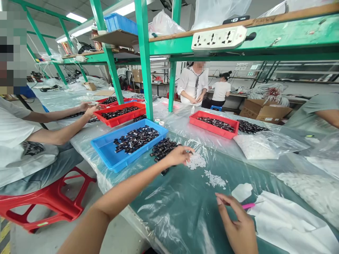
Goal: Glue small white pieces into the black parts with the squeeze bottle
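Observation:
My left hand (pixel 181 155) reaches over the left edge of a pile of small white pieces (pixel 197 161). Its fingers are bent together, and what they hold, if anything, is too small to make out. Beside that wrist lies a heap of small black parts (pixel 164 148). My right hand (pixel 238 224) is nearer to me, thumb and forefinger pinched; any piece between the tips cannot be made out. A smaller scatter of white bits (pixel 215 179) lies just beyond it. A pink-handled tool (pixel 248 206) shows partly behind the right hand, beside a white cloth-like sheet (pixel 291 220).
A blue tray (pixel 106 155) of black parts stands to the left, with a red tray (pixel 120 121) behind. Another red tray (pixel 194 122) and a bag of white pieces (pixel 255 146) are farther right. Green posts (pixel 144 70) rise from the table. A co-worker's hands (pixel 90 107) work at left.

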Demonstrator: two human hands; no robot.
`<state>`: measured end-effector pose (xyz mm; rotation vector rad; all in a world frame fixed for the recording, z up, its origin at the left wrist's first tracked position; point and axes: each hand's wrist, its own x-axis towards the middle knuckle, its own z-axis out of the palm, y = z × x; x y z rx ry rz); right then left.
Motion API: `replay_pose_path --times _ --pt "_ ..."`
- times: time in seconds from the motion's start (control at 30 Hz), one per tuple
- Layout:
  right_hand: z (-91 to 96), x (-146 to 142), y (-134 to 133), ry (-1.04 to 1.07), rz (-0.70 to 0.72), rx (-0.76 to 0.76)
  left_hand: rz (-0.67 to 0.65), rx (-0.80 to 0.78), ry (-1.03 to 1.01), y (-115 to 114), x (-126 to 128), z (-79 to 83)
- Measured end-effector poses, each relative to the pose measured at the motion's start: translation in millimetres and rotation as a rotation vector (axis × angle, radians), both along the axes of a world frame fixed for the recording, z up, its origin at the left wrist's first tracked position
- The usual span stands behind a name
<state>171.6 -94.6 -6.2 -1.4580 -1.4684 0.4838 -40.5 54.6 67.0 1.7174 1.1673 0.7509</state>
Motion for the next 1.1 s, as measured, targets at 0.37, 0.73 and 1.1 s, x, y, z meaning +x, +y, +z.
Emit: replay_pose_path --times 0.37,0.73,1.1 --pt "-6.1 13 5 -0.388 0.112 0.245 0.707 0.372 0.428 31 -131 49.6" --pt "1.0 -16 -5 -0.561 0.373 0.446 0.391 0.632 0.732 -138 -156 -62.4" --pt "7.3 -24 -14 -0.611 0.432 0.465 0.442 0.707 0.626 -151 -178 -106.6"
